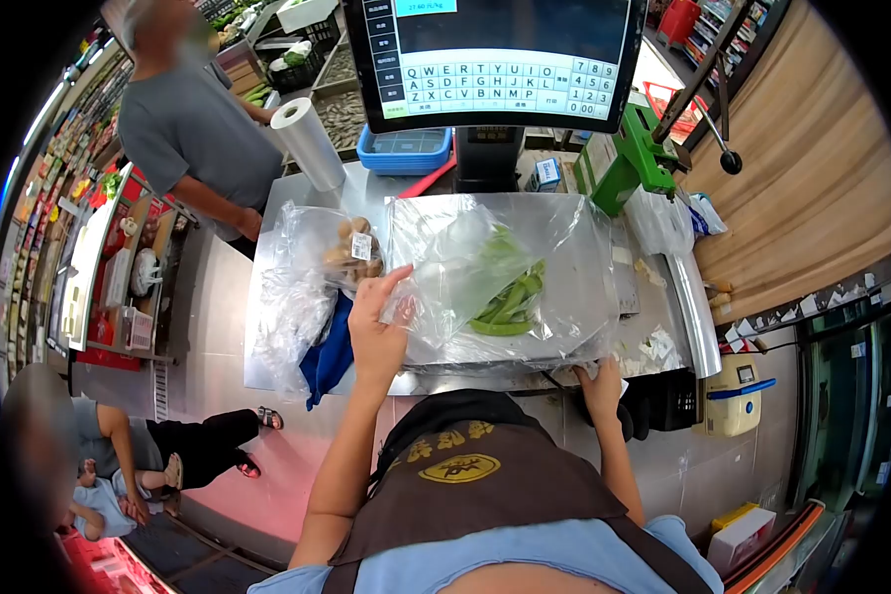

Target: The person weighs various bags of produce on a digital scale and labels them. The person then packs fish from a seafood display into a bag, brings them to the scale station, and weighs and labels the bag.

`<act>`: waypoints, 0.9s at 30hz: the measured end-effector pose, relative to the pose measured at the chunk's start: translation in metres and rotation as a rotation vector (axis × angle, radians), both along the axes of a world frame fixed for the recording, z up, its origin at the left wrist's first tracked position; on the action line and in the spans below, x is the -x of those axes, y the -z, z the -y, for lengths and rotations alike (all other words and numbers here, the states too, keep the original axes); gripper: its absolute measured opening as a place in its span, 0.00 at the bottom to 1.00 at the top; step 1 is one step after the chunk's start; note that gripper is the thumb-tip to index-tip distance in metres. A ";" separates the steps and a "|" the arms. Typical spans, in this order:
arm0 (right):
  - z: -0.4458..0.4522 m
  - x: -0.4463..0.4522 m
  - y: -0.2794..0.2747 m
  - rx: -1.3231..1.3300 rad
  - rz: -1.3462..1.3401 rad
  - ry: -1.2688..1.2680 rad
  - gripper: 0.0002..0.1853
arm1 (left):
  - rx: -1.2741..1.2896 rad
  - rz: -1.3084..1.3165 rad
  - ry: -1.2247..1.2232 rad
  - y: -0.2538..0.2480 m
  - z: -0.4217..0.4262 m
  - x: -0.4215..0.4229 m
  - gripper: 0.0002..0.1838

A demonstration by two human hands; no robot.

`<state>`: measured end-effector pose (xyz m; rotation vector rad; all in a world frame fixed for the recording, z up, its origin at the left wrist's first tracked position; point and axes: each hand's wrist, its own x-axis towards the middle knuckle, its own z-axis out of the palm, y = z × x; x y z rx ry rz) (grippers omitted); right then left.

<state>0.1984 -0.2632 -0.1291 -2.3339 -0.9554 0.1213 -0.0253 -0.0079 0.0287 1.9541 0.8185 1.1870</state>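
Note:
A clear plastic bag [445, 297] with green bean pods [510, 302] inside lies on the plastic-covered metal scale plate [574, 238]. My left hand [379, 322] is closed on the bag's gathered left end, its index finger pointing up. At the front right edge of the scale, my right hand [600, 388] has its fingers curled at the rim; a small white bit shows beside it, and what the fingers hold is hidden. Left of the scale sits a labelled bag of round brown produce [354, 252], close to my left hand.
A screen with a keyboard display [495, 84] rises behind the scale. Around it are a plastic bag roll [307, 144], blue trays [406, 148], a green bag-sealing device [629, 158] and a blue cloth [329, 346]. A person [193, 129] stands at left; another [119, 436] sits lower left.

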 end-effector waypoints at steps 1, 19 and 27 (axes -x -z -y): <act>-0.001 0.000 0.002 -0.013 0.036 0.015 0.26 | -0.068 -0.027 0.021 0.000 0.001 0.002 0.23; -0.108 -0.002 -0.215 -0.322 -0.591 -0.594 0.09 | -0.270 -0.405 0.073 0.033 0.014 0.036 0.13; -0.220 -0.001 -0.131 0.279 0.004 -0.775 0.25 | -0.357 -0.399 -0.022 0.032 0.027 0.043 0.11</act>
